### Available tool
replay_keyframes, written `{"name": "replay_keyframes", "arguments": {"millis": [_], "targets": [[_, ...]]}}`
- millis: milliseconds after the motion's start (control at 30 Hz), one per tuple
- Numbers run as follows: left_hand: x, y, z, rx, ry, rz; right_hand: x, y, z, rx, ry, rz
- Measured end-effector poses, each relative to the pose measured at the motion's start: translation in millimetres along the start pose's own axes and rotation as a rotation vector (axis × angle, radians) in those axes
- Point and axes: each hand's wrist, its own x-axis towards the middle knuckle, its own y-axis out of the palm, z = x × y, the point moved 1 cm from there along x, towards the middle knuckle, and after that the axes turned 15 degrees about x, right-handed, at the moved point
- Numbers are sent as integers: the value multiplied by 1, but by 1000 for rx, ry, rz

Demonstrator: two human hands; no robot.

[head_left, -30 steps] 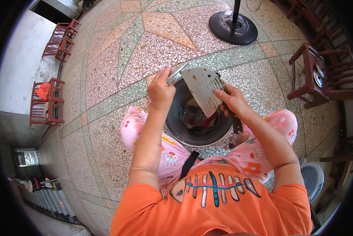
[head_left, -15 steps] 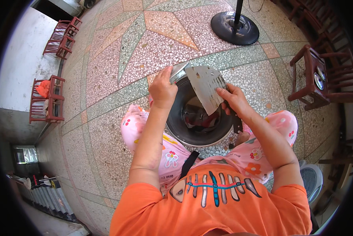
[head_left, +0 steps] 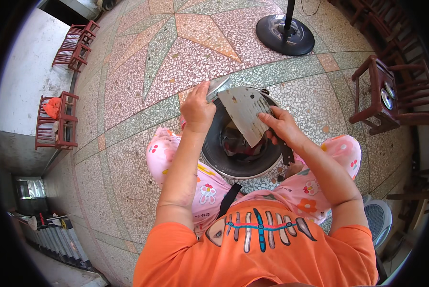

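My left hand (head_left: 198, 107) is closed around a shiny silver-grey piece with a pale edge (head_left: 218, 88); its kind is unclear, and the fingers hide much of it. In my right hand (head_left: 282, 125) is a cleaver (head_left: 243, 111), the thumb lying on its broad, stained blade and the dark handle pointing down toward me. The blade's far left corner overlaps the silver-grey piece; whether they touch I cannot tell. Below both hands, between my legs, stands a round black tub (head_left: 213, 152) holding dark liquid and something dark red that is hard to make out.
A black round stand base with a pole (head_left: 285, 34) rises from the patterned stone floor ahead. To the right is a red-brown wooden chair (head_left: 374, 93) with metal lids on its seat. Similar chairs (head_left: 56, 119) line the left wall, one bearing an orange bag. A pale fan (head_left: 378, 221) is by my right side.
My right hand has moved the cleaver a little left and toward me, so its blade sits lower over the tub. The left hand and the silver-grey piece have barely moved.
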Motion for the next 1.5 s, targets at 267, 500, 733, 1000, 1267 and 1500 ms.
{"name": "replay_keyframes", "arguments": {"millis": [267,500,733,1000,1267,1500], "targets": [[-2,-1,-1,-13,-4,-8,2,-7,0,42,-16,-33],[3,-5,4,18,-82,-7,10,-18,-12,18,7,15],[21,-34,37,-80,-221,-156,44,-29,-37,-82,230,142],[9,-41,37,-202,-239,-182,125,3,-138,-643,415,-68],[9,-50,39,-253,-180,-256,93,62,-208,-1686,20,508],[6,-47,38,-280,-209,-168,103,47,-163,-1105,539,557]]}}
